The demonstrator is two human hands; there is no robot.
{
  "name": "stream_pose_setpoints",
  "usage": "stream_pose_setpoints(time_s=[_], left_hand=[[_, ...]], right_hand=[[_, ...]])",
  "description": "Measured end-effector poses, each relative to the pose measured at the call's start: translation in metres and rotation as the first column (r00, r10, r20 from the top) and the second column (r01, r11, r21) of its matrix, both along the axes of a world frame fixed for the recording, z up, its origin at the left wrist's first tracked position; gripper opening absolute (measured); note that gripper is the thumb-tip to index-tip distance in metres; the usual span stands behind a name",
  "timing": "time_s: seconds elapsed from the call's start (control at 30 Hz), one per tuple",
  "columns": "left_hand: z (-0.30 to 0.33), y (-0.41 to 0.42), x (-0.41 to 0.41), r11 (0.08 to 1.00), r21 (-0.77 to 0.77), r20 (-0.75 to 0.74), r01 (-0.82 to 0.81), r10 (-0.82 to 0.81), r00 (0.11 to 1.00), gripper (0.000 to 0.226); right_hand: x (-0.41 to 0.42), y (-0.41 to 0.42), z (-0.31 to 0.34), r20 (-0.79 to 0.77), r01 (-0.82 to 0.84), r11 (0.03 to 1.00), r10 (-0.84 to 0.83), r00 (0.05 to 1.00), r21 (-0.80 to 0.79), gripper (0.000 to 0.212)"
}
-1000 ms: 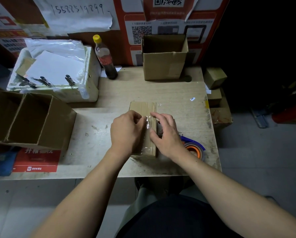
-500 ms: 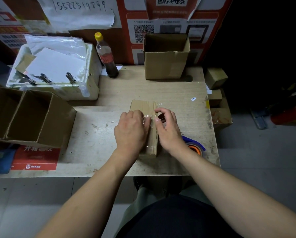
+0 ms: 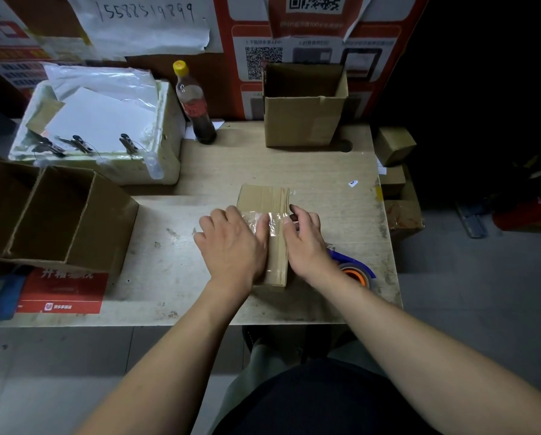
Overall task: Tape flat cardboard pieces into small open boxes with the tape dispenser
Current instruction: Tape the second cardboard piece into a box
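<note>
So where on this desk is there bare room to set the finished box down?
Bare desktop lies between the taped box under both hands and the open carton at the back, and between the left hand and the divided cartons. It is crowded by the right hand, beside the tape dispenser.

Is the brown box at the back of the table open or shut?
Open. The brown box stands upright with its top flaps raised, and the dark inside shows; what it holds cannot be seen.
</note>
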State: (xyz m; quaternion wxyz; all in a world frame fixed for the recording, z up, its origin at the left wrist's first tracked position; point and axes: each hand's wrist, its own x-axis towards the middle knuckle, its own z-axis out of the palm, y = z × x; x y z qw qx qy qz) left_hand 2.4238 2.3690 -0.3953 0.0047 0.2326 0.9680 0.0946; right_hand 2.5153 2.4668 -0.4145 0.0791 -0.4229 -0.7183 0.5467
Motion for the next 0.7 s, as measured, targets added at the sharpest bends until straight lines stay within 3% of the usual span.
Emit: stream_pose_setpoints(time_s=[0.17,0.37,0.53,0.7], left_hand=[[0.003,0.012,0.004,0.997,0.008,0.087,-0.076,0.075,0.993,0.077],[0.001,0.011,-0.001,0.994,0.083,0.135,-0.066,0.055,0.989,0.041],[-0.002,0.009,-0.003,0.988,0.146,0.186,-0.046,0.018,0.982,0.032],[0.001,0.006,-0.005,0.976,0.192,0.298,-0.105,0.044,0.954,0.034]], right_hand=[[-0.001,-0.003,-0.001,0.031,0.038,0.999,-0.037,0.999,-0.035,0.042],[-0.008,0.005,0.002,0.049,0.071,0.997,-0.071,0.996,0.005,0.017],[-0.016,0.013,0.006,0.101,-0.022,0.999,0.017,0.995,0.044,0.055],[-0.010,0.015,-0.005,-0.052,-0.074,0.986,0.067,0.996,-0.150,0.042]])
